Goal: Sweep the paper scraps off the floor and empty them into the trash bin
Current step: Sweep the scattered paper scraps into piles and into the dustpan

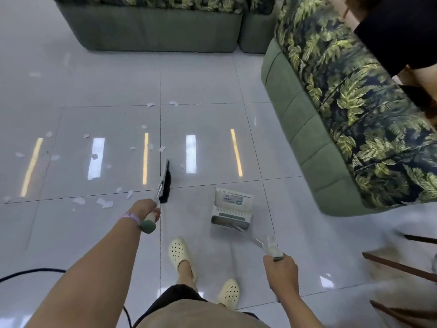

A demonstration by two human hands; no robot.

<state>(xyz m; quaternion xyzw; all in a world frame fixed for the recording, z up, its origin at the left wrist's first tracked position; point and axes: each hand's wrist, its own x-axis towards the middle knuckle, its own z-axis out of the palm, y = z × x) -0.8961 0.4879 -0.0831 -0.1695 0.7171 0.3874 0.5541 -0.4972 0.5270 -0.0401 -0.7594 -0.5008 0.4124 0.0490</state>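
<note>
My left hand grips the handle of a broom whose black bristles touch the glossy tiled floor ahead of me. My right hand grips the handle of a white dustpan that stands on the floor to the right of the broom. Several white paper scraps lie scattered on the tiles to the left of the broom and beyond it, up to the far scraps. No trash bin is in view.
A green sofa with leaf-print cushions runs along the right; another green sofa stands at the back. A person in dark clothes is at the top right. A black cable lies at the lower left. Dark wooden furniture legs stand at the right.
</note>
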